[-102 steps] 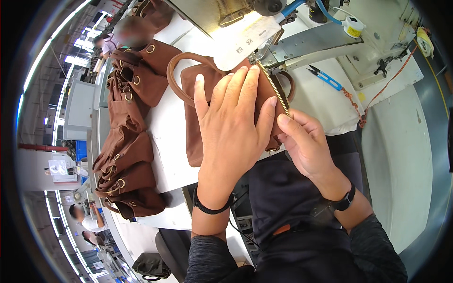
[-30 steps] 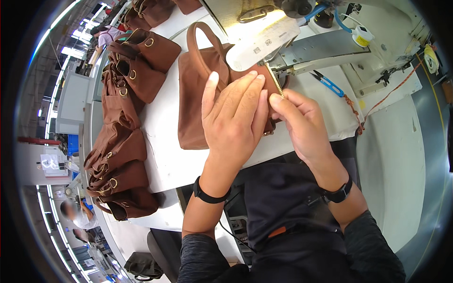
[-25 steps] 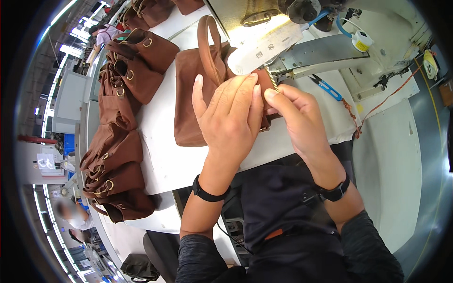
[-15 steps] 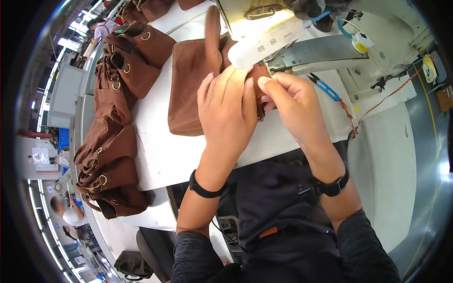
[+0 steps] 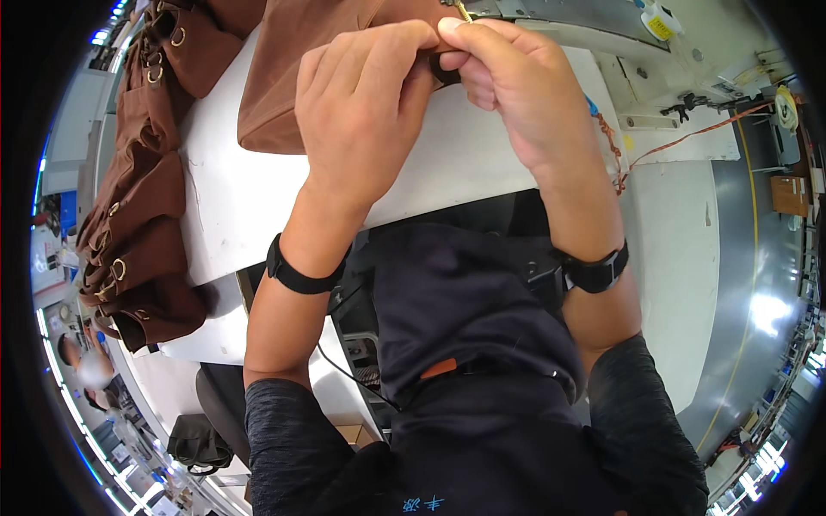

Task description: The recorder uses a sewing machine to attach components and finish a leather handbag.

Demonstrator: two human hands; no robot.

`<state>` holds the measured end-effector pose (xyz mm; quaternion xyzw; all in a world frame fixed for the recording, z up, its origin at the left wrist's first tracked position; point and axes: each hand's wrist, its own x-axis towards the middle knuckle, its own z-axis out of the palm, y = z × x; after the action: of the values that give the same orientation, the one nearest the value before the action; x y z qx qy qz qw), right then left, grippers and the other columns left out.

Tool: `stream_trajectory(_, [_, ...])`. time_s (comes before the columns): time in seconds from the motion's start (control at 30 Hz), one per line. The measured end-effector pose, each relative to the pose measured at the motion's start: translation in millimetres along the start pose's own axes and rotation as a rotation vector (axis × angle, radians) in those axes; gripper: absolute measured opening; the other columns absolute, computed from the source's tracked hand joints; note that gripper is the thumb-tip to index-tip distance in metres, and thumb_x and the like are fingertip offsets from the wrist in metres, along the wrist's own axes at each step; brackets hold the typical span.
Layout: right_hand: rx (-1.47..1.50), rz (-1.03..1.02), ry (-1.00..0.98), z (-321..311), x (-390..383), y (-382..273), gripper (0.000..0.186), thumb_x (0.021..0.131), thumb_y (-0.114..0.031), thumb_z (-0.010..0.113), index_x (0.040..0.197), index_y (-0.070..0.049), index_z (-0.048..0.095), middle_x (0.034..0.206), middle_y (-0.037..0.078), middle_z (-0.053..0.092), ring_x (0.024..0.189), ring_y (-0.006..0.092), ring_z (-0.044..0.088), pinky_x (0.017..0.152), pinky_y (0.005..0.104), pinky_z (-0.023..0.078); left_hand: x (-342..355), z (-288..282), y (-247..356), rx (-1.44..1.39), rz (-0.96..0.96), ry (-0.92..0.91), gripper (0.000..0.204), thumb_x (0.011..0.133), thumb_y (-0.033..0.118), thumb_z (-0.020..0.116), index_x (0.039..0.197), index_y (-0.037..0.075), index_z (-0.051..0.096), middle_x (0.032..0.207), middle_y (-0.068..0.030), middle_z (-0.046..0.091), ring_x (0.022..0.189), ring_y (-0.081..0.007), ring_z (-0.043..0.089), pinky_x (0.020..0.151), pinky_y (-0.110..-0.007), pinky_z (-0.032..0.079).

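A brown handbag (image 5: 274, 86) lies on the white tabletop, its far part cut off by the upper edge of the picture. My left hand (image 5: 366, 107) is bent over the bag's near right side, fingers closed on the brown material. Close beside it, my right hand (image 5: 520, 86) pinches the bag's edge between thumb and forefinger, at the end of a gold-toothed zipper (image 5: 463, 10). Both sets of fingertips nearly meet there. Exactly what lies under my right thumb is hidden.
More brown bags with gold rings (image 5: 138, 215) are heaped along the table's left side. Part of the sewing machine (image 5: 568, 30) shows at the top, with a small white bottle (image 5: 658, 21) near it. An orange cord (image 5: 688, 133) stretches off to the right. A dark bag (image 5: 200, 443) sits lower left.
The view has tipped down, so the bag, hands and table appear higher and the sewing head has left the picture. Both hands keep their hold; the left fingers are more bent.
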<state>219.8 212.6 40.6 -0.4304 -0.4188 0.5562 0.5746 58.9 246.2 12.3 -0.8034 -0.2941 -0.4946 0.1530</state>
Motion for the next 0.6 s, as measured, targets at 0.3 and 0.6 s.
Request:
stream_trajectory(0.3, [0.024,0.081,-0.019,-16,-9,2,0.041,0.103,-0.038,0.060,0.086,-0.002,0.069,0.065,-0.003,0.056,0.059,0.0039,0.047,0.054,0.0216,0.036,2,-9,2,-0.034,0.041,-0.016,0.025,0.075,0.004,0.078,0.098,0.013,0.073,0.097,0.0035,0.072,0.083,-0.0161,0.066,0.075,-0.031,0.044])
stream_trajectory(0.6, [0.092,-0.056,0.010,-5,-13,12,0.026,0.102,-0.020,0.064,0.085,-0.001,0.069,0.074,-0.003,0.061,0.066,0.0021,0.048,0.058,0.0203,0.038,10,-11,12,0.009,0.051,-0.030,0.025,0.077,-0.001,0.081,0.097,0.010,0.073,0.099,0.0002,0.075,0.088,-0.0191,0.069,0.077,-0.031,0.047])
